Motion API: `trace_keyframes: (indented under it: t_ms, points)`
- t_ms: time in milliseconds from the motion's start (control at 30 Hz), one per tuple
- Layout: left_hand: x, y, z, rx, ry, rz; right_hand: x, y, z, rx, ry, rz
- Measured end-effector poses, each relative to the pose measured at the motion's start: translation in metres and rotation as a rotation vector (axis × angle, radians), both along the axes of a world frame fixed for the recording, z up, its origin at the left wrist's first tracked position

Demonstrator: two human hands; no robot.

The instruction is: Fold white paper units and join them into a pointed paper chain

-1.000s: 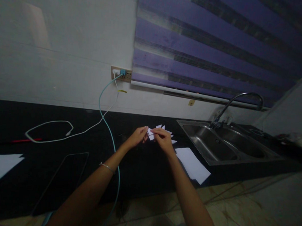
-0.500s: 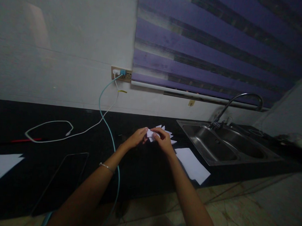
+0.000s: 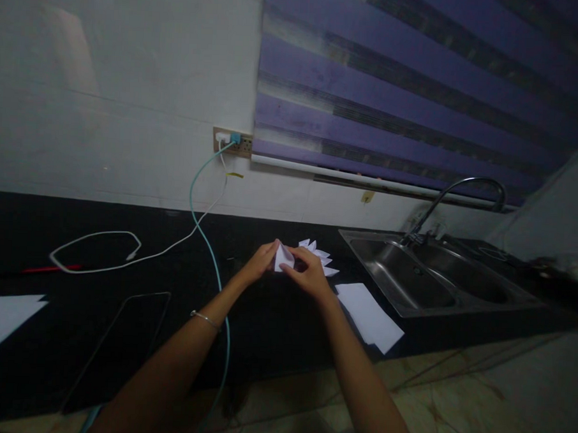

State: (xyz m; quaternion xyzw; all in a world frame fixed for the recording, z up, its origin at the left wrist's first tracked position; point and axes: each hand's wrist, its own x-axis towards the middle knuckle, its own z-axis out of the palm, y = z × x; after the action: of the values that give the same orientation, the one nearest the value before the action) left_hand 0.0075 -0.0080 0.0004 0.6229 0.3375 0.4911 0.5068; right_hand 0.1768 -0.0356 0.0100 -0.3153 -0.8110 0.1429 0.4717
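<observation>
Both of my hands meet over the black countertop [image 3: 275, 324] and pinch a small folded white paper piece [image 3: 283, 257] between them. My left hand [image 3: 259, 264] grips its left side with the fingertips closed on it. My right hand [image 3: 308, 272] holds the right side, fingers curled round it. Just behind my right hand lies a cluster of several small folded white paper pieces [image 3: 322, 256]. A silver bracelet [image 3: 204, 320] sits on my left wrist.
A stack of white paper sheets [image 3: 368, 314] lies to the right of my hands, next to a steel sink [image 3: 411, 279] with a curved tap [image 3: 462, 192]. A white cable [image 3: 96, 253] and a teal cable [image 3: 206, 232] run from a wall socket [image 3: 231, 141]. A dark phone [image 3: 120, 343], a red pen [image 3: 47, 270] and another white sheet [image 3: 4, 316] lie at the left.
My hands have turned the small paper piece and pressed it into a more upright, pointed shape. My right hand shifted slightly down and toward me. Everything else stays put.
</observation>
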Motion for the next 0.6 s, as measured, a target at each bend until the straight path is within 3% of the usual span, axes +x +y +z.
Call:
trace_keyframes:
  t_ms: [200, 600]
  points:
    - [0.0005, -0.0019, 0.0023, -0.068, -0.065, 0.007, -0.0010, -0.0006, -0.0016, 0.112, -0.044, -0.025]
    - [0.0018, -0.0019, 0.0032, -0.114, -0.137, -0.061, -0.0015, -0.0022, -0.0028, 0.150, -0.141, -0.021]
